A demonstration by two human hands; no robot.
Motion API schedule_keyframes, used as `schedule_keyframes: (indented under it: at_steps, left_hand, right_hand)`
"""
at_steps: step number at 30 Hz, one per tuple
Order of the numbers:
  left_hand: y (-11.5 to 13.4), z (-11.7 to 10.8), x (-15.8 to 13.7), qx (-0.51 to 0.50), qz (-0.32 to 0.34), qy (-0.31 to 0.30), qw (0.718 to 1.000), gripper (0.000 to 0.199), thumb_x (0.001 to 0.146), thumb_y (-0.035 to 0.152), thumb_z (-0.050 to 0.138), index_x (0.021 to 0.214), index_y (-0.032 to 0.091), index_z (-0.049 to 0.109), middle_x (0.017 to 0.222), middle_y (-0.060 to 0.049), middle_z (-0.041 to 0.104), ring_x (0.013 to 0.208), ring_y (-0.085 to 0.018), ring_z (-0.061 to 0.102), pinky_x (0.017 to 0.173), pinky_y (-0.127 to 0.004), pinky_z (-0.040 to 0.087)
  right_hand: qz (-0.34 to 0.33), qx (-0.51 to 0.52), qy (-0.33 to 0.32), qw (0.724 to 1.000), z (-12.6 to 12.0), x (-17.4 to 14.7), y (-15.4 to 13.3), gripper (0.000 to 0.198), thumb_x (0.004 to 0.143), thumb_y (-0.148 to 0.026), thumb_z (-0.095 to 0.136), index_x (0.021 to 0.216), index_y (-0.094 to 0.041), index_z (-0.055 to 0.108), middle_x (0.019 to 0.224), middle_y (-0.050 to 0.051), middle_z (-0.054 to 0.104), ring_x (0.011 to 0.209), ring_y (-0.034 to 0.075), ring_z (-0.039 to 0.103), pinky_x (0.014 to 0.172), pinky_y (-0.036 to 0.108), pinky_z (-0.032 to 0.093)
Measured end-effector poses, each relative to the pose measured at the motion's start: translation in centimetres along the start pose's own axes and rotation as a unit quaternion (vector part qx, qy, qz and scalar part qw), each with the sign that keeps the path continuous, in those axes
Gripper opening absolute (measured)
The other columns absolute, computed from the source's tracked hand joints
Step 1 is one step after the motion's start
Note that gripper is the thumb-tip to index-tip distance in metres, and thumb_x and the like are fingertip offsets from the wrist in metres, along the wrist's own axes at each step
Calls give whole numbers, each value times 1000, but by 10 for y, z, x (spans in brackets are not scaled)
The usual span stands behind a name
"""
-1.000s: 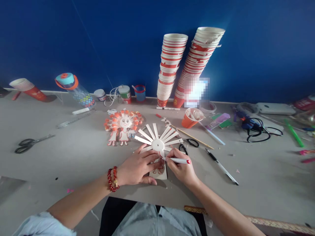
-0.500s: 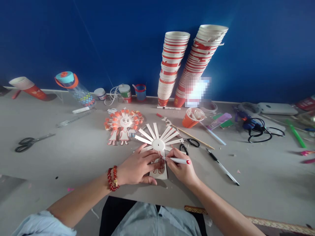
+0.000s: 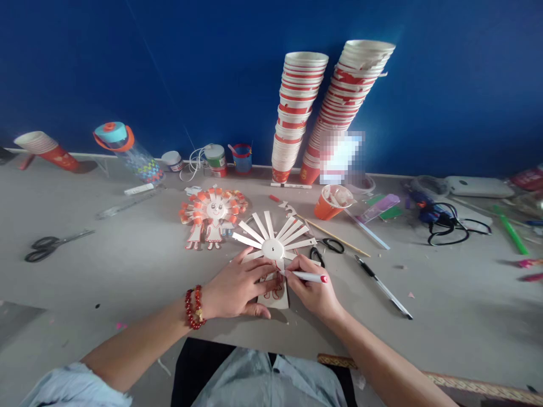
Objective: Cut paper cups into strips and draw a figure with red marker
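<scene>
My left hand (image 3: 241,285) lies flat with fingers spread over a white paper piece (image 3: 278,302) that bears a red line drawing of a small figure's body and legs. Joined or overlapping at its top is a cut paper cup (image 3: 272,249), its strips fanned out round the white base. My right hand (image 3: 311,288) pinches a white marker (image 3: 309,277) with a red end, its tip on or just above the paper near my left fingertips. Left of the fan lie finished-looking paper dolls (image 3: 215,217) with curled orange strips round a drawn face.
Scissors (image 3: 335,246) lie partly under the fan's right side; another pair of scissors (image 3: 46,246) rests far left. A black-capped pen (image 3: 384,288) is right of my hand. Behind stand tall stacks of paper cups (image 3: 292,113) and an orange cup (image 3: 333,203) of scraps.
Almost nothing differs. Both hands and the marker keep nearly the same place on the paper; the view has shifted very slightly.
</scene>
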State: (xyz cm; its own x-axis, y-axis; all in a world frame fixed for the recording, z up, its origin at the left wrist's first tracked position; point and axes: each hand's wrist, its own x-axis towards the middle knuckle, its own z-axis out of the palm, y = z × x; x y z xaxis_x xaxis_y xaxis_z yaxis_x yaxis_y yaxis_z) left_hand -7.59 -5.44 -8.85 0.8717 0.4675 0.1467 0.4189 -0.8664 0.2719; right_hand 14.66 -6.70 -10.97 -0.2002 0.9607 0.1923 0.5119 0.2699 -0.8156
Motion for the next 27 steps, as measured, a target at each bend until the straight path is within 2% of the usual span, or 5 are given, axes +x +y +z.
schedule_keyframes:
  at_steps: [4, 10, 16, 21, 27]
  left_hand:
    - [0, 0, -1, 2, 2, 7, 1000, 65, 87, 64, 48, 136, 22, 51, 135, -12, 55, 130, -31, 44, 115, -58, 17]
    - [0, 0, 0, 2, -6, -5, 1000, 64, 89, 65, 43, 135, 22, 51, 137, -13, 54, 131, -31, 42, 116, -57, 13]
    - [0, -1, -1, -2, -6, -3, 1000, 61, 88, 64, 46, 135, 25, 52, 136, -12, 54, 130, -31, 43, 115, -58, 16]
    - [0, -1, -1, -3, -6, -9, 1000, 62, 89, 64, 44, 136, 23, 51, 137, -12, 54, 131, -30, 42, 116, -57, 13]
    - [0, 0, -1, 0, -4, -3, 1000, 59, 88, 63, 47, 132, 25, 54, 137, -11, 54, 130, -31, 42, 115, -58, 15]
  right_hand:
    - [7, -5, -3, 1000, 0, -1, 1, 12, 82, -22, 53, 71, -22, 49, 58, -4, 51, 53, 13, 45, 53, 22, 37]
    - [5, -12, -10, 1000, 1, -2, 2, 11, 83, -22, 53, 72, -22, 50, 60, -4, 53, 54, 13, 46, 55, 23, 37]
    - [11, -13, -14, 1000, 1, -2, 3, 12, 83, -22, 53, 72, -22, 49, 60, -4, 53, 54, 13, 46, 55, 22, 36]
    - [5, -13, -12, 1000, 0, -1, 1, 12, 81, -22, 52, 70, -22, 47, 60, -4, 52, 54, 13, 45, 54, 22, 36]
    - [2, -13, -16, 1000, 0, 0, 1, 12, 80, -20, 52, 70, -22, 47, 59, -4, 51, 53, 13, 43, 53, 23, 35]
